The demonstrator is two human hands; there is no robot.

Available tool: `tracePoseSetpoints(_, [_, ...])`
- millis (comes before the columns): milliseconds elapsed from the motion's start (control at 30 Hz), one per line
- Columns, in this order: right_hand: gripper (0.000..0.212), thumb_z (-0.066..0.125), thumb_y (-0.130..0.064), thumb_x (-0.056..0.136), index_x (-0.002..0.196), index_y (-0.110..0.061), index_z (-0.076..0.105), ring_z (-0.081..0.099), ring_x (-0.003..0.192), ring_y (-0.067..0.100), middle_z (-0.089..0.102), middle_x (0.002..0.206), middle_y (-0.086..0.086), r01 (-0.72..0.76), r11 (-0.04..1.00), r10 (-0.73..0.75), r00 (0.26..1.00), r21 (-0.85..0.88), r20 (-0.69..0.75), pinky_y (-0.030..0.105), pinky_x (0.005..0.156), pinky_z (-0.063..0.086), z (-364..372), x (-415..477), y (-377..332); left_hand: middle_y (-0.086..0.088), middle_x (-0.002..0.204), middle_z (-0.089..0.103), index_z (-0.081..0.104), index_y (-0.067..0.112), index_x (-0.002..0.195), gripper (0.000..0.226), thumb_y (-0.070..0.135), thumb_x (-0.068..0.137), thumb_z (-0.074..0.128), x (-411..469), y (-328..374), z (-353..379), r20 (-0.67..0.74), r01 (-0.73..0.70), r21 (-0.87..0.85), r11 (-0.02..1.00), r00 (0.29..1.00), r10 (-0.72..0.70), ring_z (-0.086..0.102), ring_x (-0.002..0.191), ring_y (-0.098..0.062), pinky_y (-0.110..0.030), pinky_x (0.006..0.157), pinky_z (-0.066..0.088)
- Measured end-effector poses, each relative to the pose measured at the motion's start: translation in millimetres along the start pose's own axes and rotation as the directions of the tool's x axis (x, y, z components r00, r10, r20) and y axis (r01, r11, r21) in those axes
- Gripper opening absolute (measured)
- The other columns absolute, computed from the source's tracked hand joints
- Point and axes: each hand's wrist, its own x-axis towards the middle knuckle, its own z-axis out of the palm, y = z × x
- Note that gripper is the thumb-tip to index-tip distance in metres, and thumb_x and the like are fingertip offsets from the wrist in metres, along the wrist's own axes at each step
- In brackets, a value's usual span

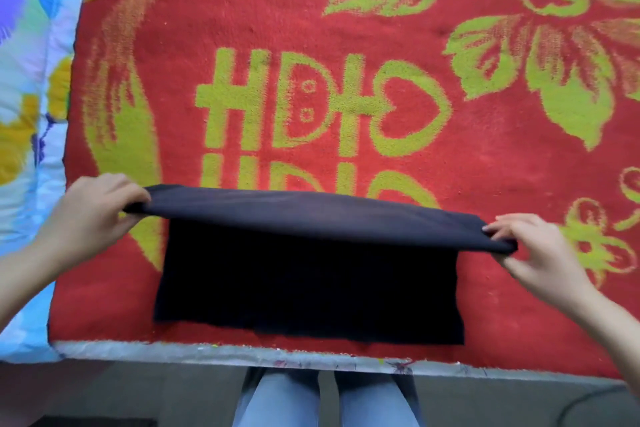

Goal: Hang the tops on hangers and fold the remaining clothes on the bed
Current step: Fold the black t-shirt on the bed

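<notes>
Black soft fabric garment lies on red-and-green patterned blanket near bed's front edge, far half lifted mid-fold. Left hand & right hand each pinch a corner. Risk: uneven pull could skew the fold.

A black garment lies near the front edge of the bed, on a red blanket patterned with yellow-green flowers and letters. Its far part is lifted off the blanket and stretched level between both hands. The left hand pinches the left corner of the raised fold; the right hand pinches the right corner, thumb on top. A pale floral quilt lies along the left side. Legs in blue jeans show below the bed edge.
</notes>
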Motion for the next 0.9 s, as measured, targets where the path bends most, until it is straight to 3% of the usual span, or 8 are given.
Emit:
tracePoseSetpoints(233, [0.016, 0.032, -0.014, 0.089, 0.076, -0.018, 0.041, 0.05, 0.107, 0.029, 0.069, 0.103, 0.017, 0.347, 0.884, -0.342, 0.937, -0.313, 0.071, 0.038, 0.082, 0.037, 54, -83, -10, -0.005, 0.068, 0.053, 0.042, 0.021, 0.081, 0.022, 0.011, 0.062, 0.038, -84, 34, 48, 0.129, -0.074, 0.145, 0.987, 0.99, 0.055, 0.041, 0.069, -0.025, -0.037, 0.059, 0.027])
tracePoseSetpoints(333, [0.02, 0.046, -0.011, 0.064, 0.078, -0.02, 0.036, 0.057, 0.103, 0.032, 0.07, 0.103, 0.017, 0.324, 0.871, -0.215, 0.928, -0.37, 0.306, 0.037, 0.08, 0.034, 84, -103, -6, -0.006, 0.067, 0.046, 0.042, 0.018, 0.08, 0.036, -0.001, 0.052, 0.054, -105, 53, 72, 0.279, -0.045, 0.227, 0.973, 0.96, -0.02, 0.046, 0.062, -0.027, -0.038, 0.057, 0.032])
tracePoseSetpoints(433, [0.033, 0.065, -0.022, 0.042, 0.069, -0.016, 0.047, 0.065, 0.087, 0.03, 0.069, 0.097, 0.016, 0.228, 0.889, 0.006, 0.861, -0.397, 0.508, 0.037, 0.073, 0.032, 106, -108, -1, -0.003, 0.095, 0.053, 0.05, 0.018, 0.108, 0.048, 0.008, 0.066, 0.069, -98, 71, 83, 0.542, 0.122, 0.416, 0.901, 0.763, -0.353, 0.053, 0.092, -0.026, -0.038, 0.072, 0.041])
tracePoseSetpoints(500, [0.015, 0.054, -0.024, 0.055, 0.066, -0.016, 0.051, 0.063, 0.074, 0.03, 0.066, 0.083, 0.01, 0.208, 0.88, -0.015, 0.911, -0.426, 0.412, 0.036, 0.067, 0.03, 106, -98, -8, -0.005, 0.092, 0.057, 0.056, 0.015, 0.101, 0.022, 0.017, 0.08, 0.058, -85, 86, 80, 0.494, 0.264, 0.462, 0.846, 0.716, -0.493, 0.057, 0.088, -0.028, -0.037, 0.071, 0.044])
tracePoseSetpoints(600, [0.026, 0.04, -0.021, 0.069, 0.074, -0.01, 0.063, 0.056, 0.074, 0.029, 0.063, 0.079, 0.01, 0.038, 0.92, 0.028, 0.986, -0.389, 0.162, 0.036, 0.062, 0.036, 110, -80, -23, -0.018, 0.067, 0.054, 0.061, 0.001, 0.071, 0.027, 0.02, 0.076, 0.042, -76, 91, 90, 0.221, 0.37, 0.292, 0.882, 0.871, -0.438, 0.054, 0.058, -0.035, -0.034, 0.048, 0.04])
tracePoseSetpoints(767, [0.044, 0.058, -0.014, 0.062, 0.105, -0.014, 0.064, 0.049, 0.105, 0.034, 0.061, 0.116, 0.022, -0.082, 0.929, 0.122, 0.988, -0.36, 0.09, 0.041, 0.068, 0.052, 128, -48, -35, -0.021, 0.146, 0.035, 0.045, 0.013, 0.139, 0.069, 0.025, 0.077, 0.072, -46, 93, 105, 0.319, 0.402, 0.305, 0.863, 0.811, -0.49, 0.04, 0.128, -0.039, -0.056, 0.089, 0.041])
tracePoseSetpoints(833, [0.043, 0.061, -0.012, 0.075, 0.117, -0.018, 0.061, 0.048, 0.112, 0.036, 0.054, 0.126, 0.02, -0.454, 0.858, 0.464, 0.886, -0.241, -0.018, 0.046, 0.081, 0.048, 121, -42, -26, -0.006, 0.157, 0.012, 0.016, 0.031, 0.149, 0.066, 0.044, 0.092, 0.047, -44, 74, 107, 0.398, 0.613, 0.32, 0.722, 0.605, -0.69, 0.017, 0.141, -0.03, -0.05, 0.106, 0.026])
tracePoseSetpoints(900, [0.044, 0.051, -0.022, 0.089, 0.133, -0.016, 0.049, 0.04, 0.123, 0.039, 0.043, 0.136, 0.02, -0.869, 0.491, 0.869, 0.493, -0.053, -0.036, 0.048, 0.098, 0.036, 114, -49, -10, -0.007, 0.153, 0.022, 0.022, 0.029, 0.146, 0.06, 0.05, 0.093, 0.041, -47, 61, 103, 0.434, 0.826, 0.256, 0.503, 0.367, -0.823, 0.021, 0.138, -0.032, -0.048, 0.106, 0.025])
